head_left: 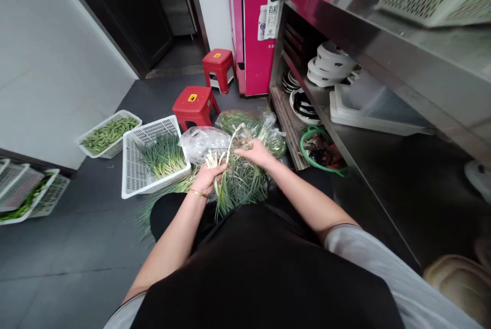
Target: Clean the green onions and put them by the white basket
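One bunch of scallions [211, 159] sits clasped in my left hand [206, 178], white ends toward twelve o'clock. A longer stalk [230, 147] slants toward one o'clock from that grip; my right hand [256, 154], at two o'clock from the left, curls close beside the stalk, but whether it pinches anything I cannot tell.

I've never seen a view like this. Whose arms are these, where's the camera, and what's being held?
There's no machine here: these are a person's bare hands, seen from one camera worn on the head, looking forward and down. The left hand grips a bunch of green onions, pale ends up. The right hand is beside one taller stalk; exactly what it pinches is unclear. More green onions lie in front, and others fill part of a white basket on the floor, near a red stool.
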### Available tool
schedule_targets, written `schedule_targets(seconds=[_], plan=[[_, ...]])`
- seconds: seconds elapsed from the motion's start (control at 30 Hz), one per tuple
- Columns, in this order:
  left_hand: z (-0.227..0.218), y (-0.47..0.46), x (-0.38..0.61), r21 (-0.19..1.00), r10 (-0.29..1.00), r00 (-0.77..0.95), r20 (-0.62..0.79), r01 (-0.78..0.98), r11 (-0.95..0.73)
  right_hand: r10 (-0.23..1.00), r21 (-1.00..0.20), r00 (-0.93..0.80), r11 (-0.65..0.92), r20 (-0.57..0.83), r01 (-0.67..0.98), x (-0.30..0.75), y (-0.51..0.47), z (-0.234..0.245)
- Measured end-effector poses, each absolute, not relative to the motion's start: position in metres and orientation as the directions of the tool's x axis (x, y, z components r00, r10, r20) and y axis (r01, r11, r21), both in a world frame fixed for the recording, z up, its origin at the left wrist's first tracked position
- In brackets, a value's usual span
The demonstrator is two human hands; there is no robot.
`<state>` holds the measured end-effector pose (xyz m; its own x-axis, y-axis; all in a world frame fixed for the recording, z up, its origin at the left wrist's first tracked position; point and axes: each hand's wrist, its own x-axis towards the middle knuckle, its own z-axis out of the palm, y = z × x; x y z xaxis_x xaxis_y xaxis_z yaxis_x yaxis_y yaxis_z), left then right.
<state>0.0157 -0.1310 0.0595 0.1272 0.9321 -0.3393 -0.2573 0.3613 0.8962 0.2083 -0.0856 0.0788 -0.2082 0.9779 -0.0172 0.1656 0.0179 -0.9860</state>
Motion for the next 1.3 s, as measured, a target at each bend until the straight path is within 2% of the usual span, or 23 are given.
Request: schedule_targets(seconds=[0.13,0.27,0.43,0.5,0.6,0.7,0.77,0.83,0.93,1.0,1.07,1.17,1.23,1.3], plan=[[0.064,-0.133,0.017,0.896,0.929,0.166,-0.331,-0.253,0.364,0.943,-0.948,-0.331,0.136,0.035,0.287,0.183,-0.092,0.072],[0.066,-0.135,0.013,0.897,0.918,0.218,-0.33,-0.232,0.377,0.896,-0.918,-0.443,0.194,0.022,0.347,0.195,-0.087,0.077],[0.064,-0.136,0.011,0.906,0.916,0.237,-0.323,-0.203,0.372,0.847,-0.968,-0.529,0.097,-0.042,0.233,0.219,-0.082,0.087],[0.062,-0.136,0.008,0.902,0.916,0.224,-0.332,-0.208,0.378,0.911,-0.996,-0.412,0.025,-0.013,0.089,0.231,-0.077,0.09],[0.056,-0.137,0.002,0.899,0.918,0.206,-0.339,-0.215,0.38,0.995,-0.983,-0.099,-0.002,0.016,-0.181,0.251,-0.063,0.092],[0.052,-0.138,-0.001,0.914,0.916,0.222,-0.335,-0.161,0.373,0.982,-0.935,0.188,0.061,-0.006,-0.348,0.268,-0.051,0.089],[0.049,-0.139,-0.003,0.921,0.921,0.211,-0.328,-0.144,0.361,0.952,-0.925,0.304,0.08,-0.04,-0.372,0.273,-0.048,0.085],[0.048,-0.139,-0.005,0.922,0.925,0.193,-0.329,-0.146,0.358,0.968,-0.948,0.236,-0.001,-0.081,-0.32,0.27,-0.05,0.079],[0.045,-0.14,-0.007,0.925,0.924,0.185,-0.334,-0.124,0.359,0.992,-0.974,-0.065,-0.115,-0.104,-0.194,0.25,-0.062,0.074],[0.045,-0.138,-0.006,0.932,0.925,0.187,-0.33,-0.091,0.351,0.989,-0.988,-0.139,-0.078,-0.059,-0.136,0.231,-0.07,0.075],[0.048,-0.135,-0.001,0.937,0.922,0.206,-0.328,-0.056,0.345,0.991,-0.999,-0.133,-0.017,-0.012,-0.032,0.212,-0.077,0.079],[0.056,-0.128,0.009,0.943,0.918,0.232,-0.321,-0.016,0.334,0.972,-0.994,-0.234,0.014,-0.012,0.107,0.189,-0.086,0.086],[0.063,-0.123,0.013,0.948,0.922,0.225,-0.316,0.032,0.318,0.954,-0.997,-0.299,0.0,-0.024,0.082,0.181,-0.087,0.088],[0.07,-0.119,0.012,0.948,0.928,0.2,-0.315,0.112,0.298,0.964,-0.998,-0.265,-0.046,-0.034,-0.038,0.182,-0.082,0.088]])
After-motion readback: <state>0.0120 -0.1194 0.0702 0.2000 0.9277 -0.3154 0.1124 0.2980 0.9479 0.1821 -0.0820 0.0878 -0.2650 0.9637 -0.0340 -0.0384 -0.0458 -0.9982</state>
